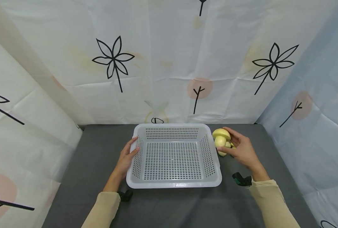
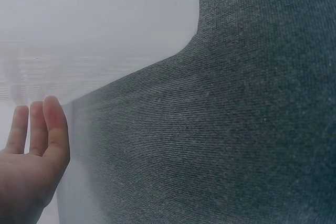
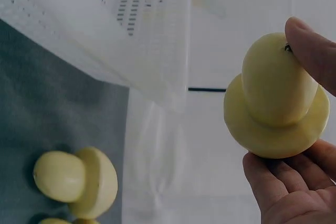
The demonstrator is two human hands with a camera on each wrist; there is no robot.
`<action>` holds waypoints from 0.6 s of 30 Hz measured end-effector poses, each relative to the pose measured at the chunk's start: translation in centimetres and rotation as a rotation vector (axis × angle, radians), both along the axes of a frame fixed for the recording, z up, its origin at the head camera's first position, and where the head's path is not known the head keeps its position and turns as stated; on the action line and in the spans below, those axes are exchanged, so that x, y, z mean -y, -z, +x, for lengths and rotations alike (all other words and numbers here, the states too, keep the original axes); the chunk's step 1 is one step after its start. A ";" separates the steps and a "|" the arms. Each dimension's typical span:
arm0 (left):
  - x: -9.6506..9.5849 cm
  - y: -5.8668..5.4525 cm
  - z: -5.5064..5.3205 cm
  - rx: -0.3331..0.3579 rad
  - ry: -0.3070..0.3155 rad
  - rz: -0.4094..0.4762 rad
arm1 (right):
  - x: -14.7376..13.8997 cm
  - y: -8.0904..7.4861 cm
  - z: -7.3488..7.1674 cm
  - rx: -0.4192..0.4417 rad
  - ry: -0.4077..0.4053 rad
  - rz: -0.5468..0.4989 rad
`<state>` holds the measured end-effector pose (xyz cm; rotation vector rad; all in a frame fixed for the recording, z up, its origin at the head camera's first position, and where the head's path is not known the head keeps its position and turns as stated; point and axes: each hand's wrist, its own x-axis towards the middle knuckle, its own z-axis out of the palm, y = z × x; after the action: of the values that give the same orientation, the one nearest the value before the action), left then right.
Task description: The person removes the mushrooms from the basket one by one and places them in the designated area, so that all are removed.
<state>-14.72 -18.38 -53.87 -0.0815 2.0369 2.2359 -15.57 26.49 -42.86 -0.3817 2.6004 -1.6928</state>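
A white perforated plastic basket [image 1: 172,183] stands on the table with nothing inside. At its left rim my left hand [image 1: 125,159] holds on, thumb over the edge and fingers along the outer side; in the left wrist view several fingers [image 2: 55,129] show beside the basket wall. Beyond the right rim, my right hand [image 1: 244,151] holds a pale yellow mushroom [image 1: 221,136] between the thumb and the other fingers. The right wrist view shows the held mushroom [image 3: 278,85] raised, cap against the fingers and thumb at the stem's end.
On the table right of the basket lies another yellow mushroom [image 3: 76,179], with part of a further yellow piece [image 3: 55,221] at the frame's lower edge. A dark grey cloth [image 1: 169,209] covers the table. White patterned sheets [image 1: 163,63] hang behind and at both sides.
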 end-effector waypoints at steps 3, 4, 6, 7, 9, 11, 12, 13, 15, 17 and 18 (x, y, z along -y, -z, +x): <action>0.0 -0.1 0.0 0.004 0.000 0.002 | -0.9 -0.3 0.2 0.001 0.044 0.014; 0.0 -0.1 0.0 0.005 0.001 0.005 | -1.2 -0.3 0.2 0.002 0.058 0.017; 0.0 -0.1 0.1 0.006 0.002 0.010 | -1.7 -0.3 0.3 0.004 0.084 0.025; 0.0 -0.1 0.1 0.006 0.002 0.012 | -1.9 -0.3 0.3 0.006 0.095 0.030; 0.0 -0.1 0.0 0.006 0.003 0.015 | -2.4 -0.2 0.3 0.012 0.115 0.040; 0.0 0.0 0.0 0.005 0.002 0.015 | -2.9 -0.1 0.3 0.022 0.130 0.045; 0.0 -0.1 0.0 0.004 0.001 0.015 | -3.1 0.0 0.2 0.027 0.136 0.048; 0.0 -0.1 0.0 0.000 0.003 0.012 | -3.3 0.1 0.2 0.030 0.143 0.056; 0.0 -0.1 0.0 0.000 0.003 0.015 | -3.8 0.4 0.2 0.034 0.155 0.075; 0.0 -0.1 0.0 -0.002 0.004 0.017 | -4.2 0.6 0.2 0.037 0.166 0.095; 0.0 -0.1 0.0 -0.004 0.005 0.018 | -4.4 0.8 0.2 0.039 0.173 0.108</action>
<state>-14.71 -18.41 -53.72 -0.0702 2.0155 2.2528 -15.38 30.93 -43.65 -0.1221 2.7521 -1.5774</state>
